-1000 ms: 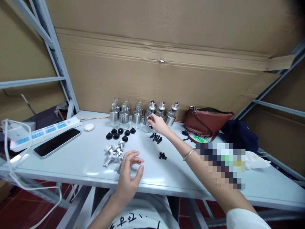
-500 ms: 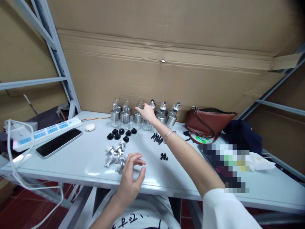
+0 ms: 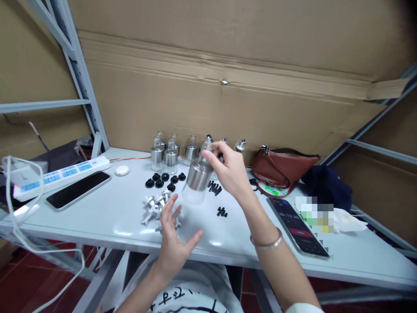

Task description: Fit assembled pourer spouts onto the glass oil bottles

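Note:
My right hand (image 3: 228, 167) grips a glass bottle with a steel band (image 3: 198, 175) by its neck. The bottle hangs tilted above the table. Below and left of it, my left hand (image 3: 177, 237) is open, thumb and fingers spread, holding nothing. Just behind my left fingers lies a pile of silvery spout pieces (image 3: 153, 211). Farther back sit several black round caps (image 3: 159, 183). Small black tubes (image 3: 214, 188) and tiny black caps (image 3: 222, 212) lie to the right. Similar bottles (image 3: 171, 161) stand along the back, some partly hidden by my right hand.
On the left are a power strip (image 3: 65, 176), a phone (image 3: 78, 191) and a white round case (image 3: 122, 170). To the right are a brown bag (image 3: 283, 167), dark cloth (image 3: 329, 187), a second phone (image 3: 298, 230) and white tissue (image 3: 348, 221). Cardboard (image 3: 228, 113) walls the back.
My right hand has taken a bottle from the back row and brought it nearer, over the table's middle. My left hand has spread its fingers wider.

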A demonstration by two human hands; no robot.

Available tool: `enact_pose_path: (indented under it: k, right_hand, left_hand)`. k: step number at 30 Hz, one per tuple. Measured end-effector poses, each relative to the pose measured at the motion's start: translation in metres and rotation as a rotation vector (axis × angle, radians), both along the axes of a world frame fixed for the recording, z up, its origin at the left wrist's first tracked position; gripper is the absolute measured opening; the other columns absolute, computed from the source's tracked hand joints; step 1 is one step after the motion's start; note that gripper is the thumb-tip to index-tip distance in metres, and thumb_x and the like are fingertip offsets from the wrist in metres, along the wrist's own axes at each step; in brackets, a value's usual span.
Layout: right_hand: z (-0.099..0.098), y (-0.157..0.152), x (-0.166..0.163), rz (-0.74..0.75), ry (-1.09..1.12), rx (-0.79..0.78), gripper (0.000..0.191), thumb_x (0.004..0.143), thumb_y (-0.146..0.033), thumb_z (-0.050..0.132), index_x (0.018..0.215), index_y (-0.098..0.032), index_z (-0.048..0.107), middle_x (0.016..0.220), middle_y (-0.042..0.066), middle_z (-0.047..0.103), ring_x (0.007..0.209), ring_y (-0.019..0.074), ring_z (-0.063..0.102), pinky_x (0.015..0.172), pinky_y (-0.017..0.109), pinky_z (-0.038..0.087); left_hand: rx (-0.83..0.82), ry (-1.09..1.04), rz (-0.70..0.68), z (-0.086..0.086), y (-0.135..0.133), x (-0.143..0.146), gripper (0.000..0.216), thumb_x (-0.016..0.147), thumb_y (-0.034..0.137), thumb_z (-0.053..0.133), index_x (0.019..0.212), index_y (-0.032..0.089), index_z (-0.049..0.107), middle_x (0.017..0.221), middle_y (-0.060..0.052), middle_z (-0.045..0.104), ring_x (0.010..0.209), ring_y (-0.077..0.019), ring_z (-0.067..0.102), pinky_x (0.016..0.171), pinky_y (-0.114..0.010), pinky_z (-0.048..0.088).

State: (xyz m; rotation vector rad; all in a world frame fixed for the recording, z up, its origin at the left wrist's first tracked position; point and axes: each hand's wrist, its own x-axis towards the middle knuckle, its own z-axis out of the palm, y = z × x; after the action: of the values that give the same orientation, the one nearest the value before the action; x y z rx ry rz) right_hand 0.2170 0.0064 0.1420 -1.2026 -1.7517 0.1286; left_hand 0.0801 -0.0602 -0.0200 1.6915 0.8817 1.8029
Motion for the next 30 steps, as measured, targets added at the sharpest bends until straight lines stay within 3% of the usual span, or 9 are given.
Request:
enact_pose_path:
  k: [2,4,7,11,14,18,22,26,30]
  right_hand:
    - [-0.011,-0.017,-0.002,0.148,0.151,-0.110,0.025,0.087,-0.043,0.051,0.078,-0.020,0.055,0.063,-0.003,0.052,0.057,0.0112,0.045,0.057,0.024,0.034]
    - [-0.025,-0.027,-0.003,0.228,0.302,-0.202,0.028,0.087,-0.046,0.050,0.077,-0.020,0.053,0.061,-0.004,0.048,0.055,0.0106,0.043,0.054,0.024,0.034]
    - [-0.044,-0.031,0.001,0.210,0.488,-0.267,0.030,0.085,-0.050,0.053,0.076,-0.021,0.053,0.056,-0.006,0.044,0.050,0.0103,0.041,0.048,0.023,0.033]
    - [-0.053,-0.032,0.013,0.214,0.565,-0.364,0.034,0.079,-0.054,0.058,0.073,-0.020,0.053,0.052,-0.006,0.043,0.045,0.0097,0.039,0.042,0.022,0.033]
    - [-0.052,-0.032,0.017,0.251,0.560,-0.403,0.033,0.078,-0.051,0.060,0.072,-0.020,0.053,0.051,-0.006,0.043,0.044,0.0094,0.040,0.042,0.022,0.034]
    - [-0.048,-0.029,0.013,0.282,0.716,-0.235,0.016,0.077,-0.036,0.061,0.083,-0.022,0.055,0.065,-0.005,0.048,0.055,0.0107,0.049,0.052,0.023,0.043]
    - [-0.036,-0.023,0.006,0.369,1.043,0.032,0.021,0.072,-0.023,0.062,0.088,-0.026,0.049,0.083,-0.003,0.048,0.076,0.0117,0.059,0.075,0.028,0.050]
    - [-0.027,-0.019,-0.003,0.392,1.015,-0.002,0.018,0.079,-0.031,0.061,0.088,-0.026,0.046,0.089,-0.001,0.052,0.085,0.0145,0.063,0.080,0.031,0.052]
    - [-0.031,-0.017,-0.012,0.447,0.943,-0.040,0.016,0.083,-0.035,0.059,0.088,-0.026,0.047,0.088,-0.001,0.055,0.085,0.0150,0.064,0.079,0.032,0.053]
  left_hand:
    - [0.087,0.047,0.002,-0.001,0.000,-0.002,0.096,0.071,0.024,0.077,0.144,0.033,0.014,0.150,-0.014,0.025,0.140,-0.0305,0.029,0.108,-0.052,0.038]
    - [0.162,0.102,0.025,-0.003,-0.001,-0.006,0.091,0.073,0.025,0.076,0.144,0.034,0.020,0.148,-0.014,0.031,0.137,-0.0309,0.035,0.105,-0.052,0.042]
    - [0.167,0.218,0.054,-0.003,-0.004,-0.011,0.077,0.074,0.027,0.075,0.139,0.031,0.034,0.135,-0.013,0.049,0.124,-0.0294,0.052,0.095,-0.047,0.051]
    - [0.116,0.304,0.017,0.003,-0.006,-0.015,0.095,0.063,0.032,0.082,0.143,0.028,0.031,0.119,-0.012,0.062,0.104,-0.0281,0.066,0.085,-0.042,0.058]
    - [0.111,0.309,-0.056,0.008,-0.006,-0.016,0.094,0.062,0.032,0.080,0.143,0.027,0.033,0.114,-0.010,0.066,0.091,-0.0250,0.069,0.079,-0.038,0.060]
    - [0.189,0.231,-0.022,0.009,-0.008,-0.014,0.085,0.064,0.032,0.074,0.141,0.024,0.039,0.112,-0.010,0.067,0.084,-0.0238,0.070,0.075,-0.037,0.060]
    - [0.190,0.194,0.041,0.002,-0.011,-0.012,0.085,0.067,0.034,0.072,0.143,0.025,0.035,0.106,-0.010,0.068,0.075,-0.0224,0.070,0.067,-0.035,0.061]
    - [0.239,0.175,0.069,-0.003,-0.013,-0.013,0.083,0.070,0.039,0.068,0.144,0.022,0.034,0.108,-0.013,0.067,0.072,-0.0234,0.071,0.063,-0.036,0.061]
    - [0.300,0.192,0.109,-0.002,-0.013,-0.012,0.082,0.070,0.043,0.066,0.143,0.021,0.036,0.106,-0.013,0.068,0.070,-0.0241,0.070,0.060,-0.035,0.061]
